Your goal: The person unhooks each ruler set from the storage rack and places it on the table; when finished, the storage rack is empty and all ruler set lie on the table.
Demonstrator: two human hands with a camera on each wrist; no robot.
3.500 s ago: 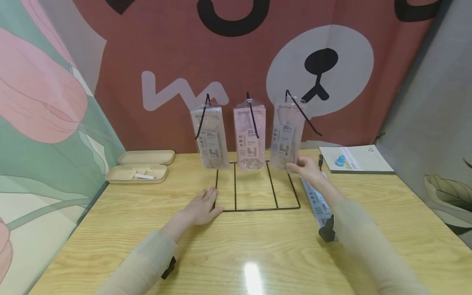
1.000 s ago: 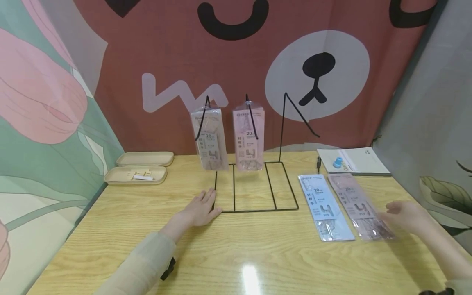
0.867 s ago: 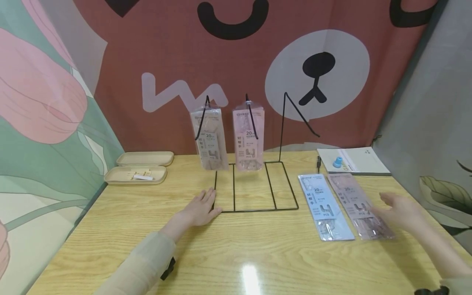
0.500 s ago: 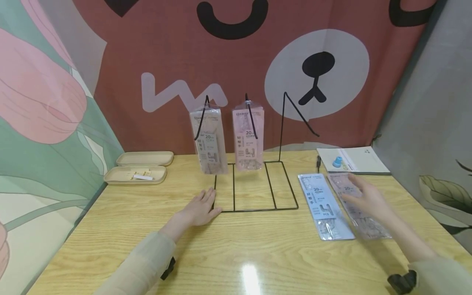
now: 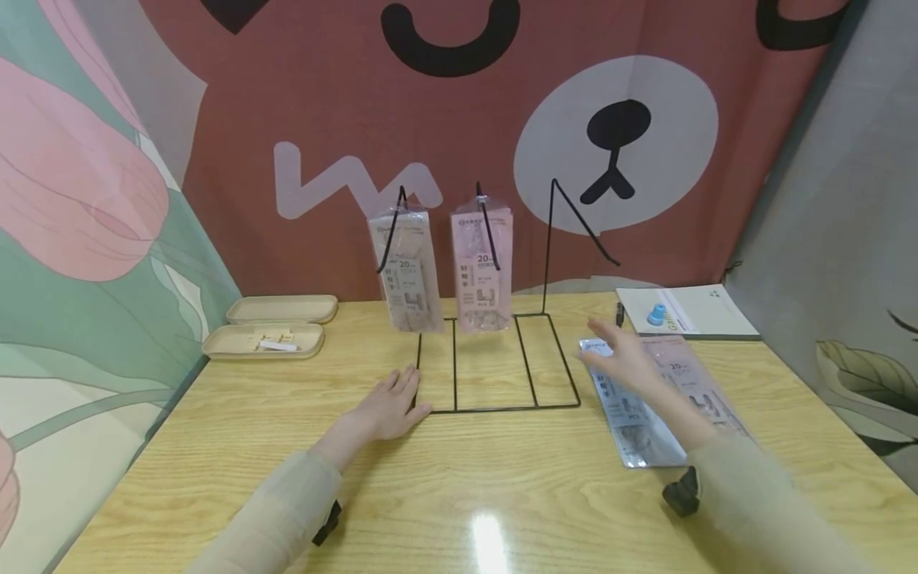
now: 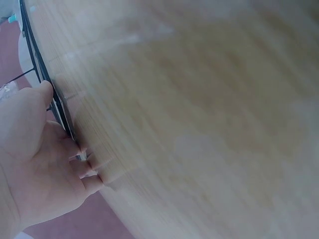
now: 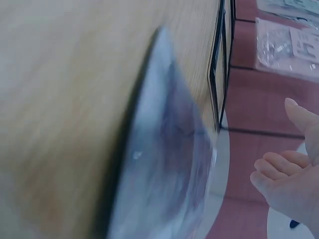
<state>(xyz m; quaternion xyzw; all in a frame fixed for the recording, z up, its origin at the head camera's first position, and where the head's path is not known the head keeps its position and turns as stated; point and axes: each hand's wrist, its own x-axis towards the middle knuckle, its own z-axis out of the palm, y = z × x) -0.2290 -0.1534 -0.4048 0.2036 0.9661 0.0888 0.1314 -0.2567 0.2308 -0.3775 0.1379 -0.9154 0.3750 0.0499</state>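
Clear, crinkled plastic film wrapped the paper-like cards of the beige packet and the pink packet, catching light in glossy streaks. The same slick film covered a blue packet and a mauve packet on a bench of smooth, grained wood, its varnished-looking surface bright with glare. The black rack looked to be slender, smooth metal wire. Behind it, a printed cloth backdrop hung matt. A cream case looked like matt plastic, a notebook had a smooth paper-like cover, and the sleeves were thin, soft-looking cloth.
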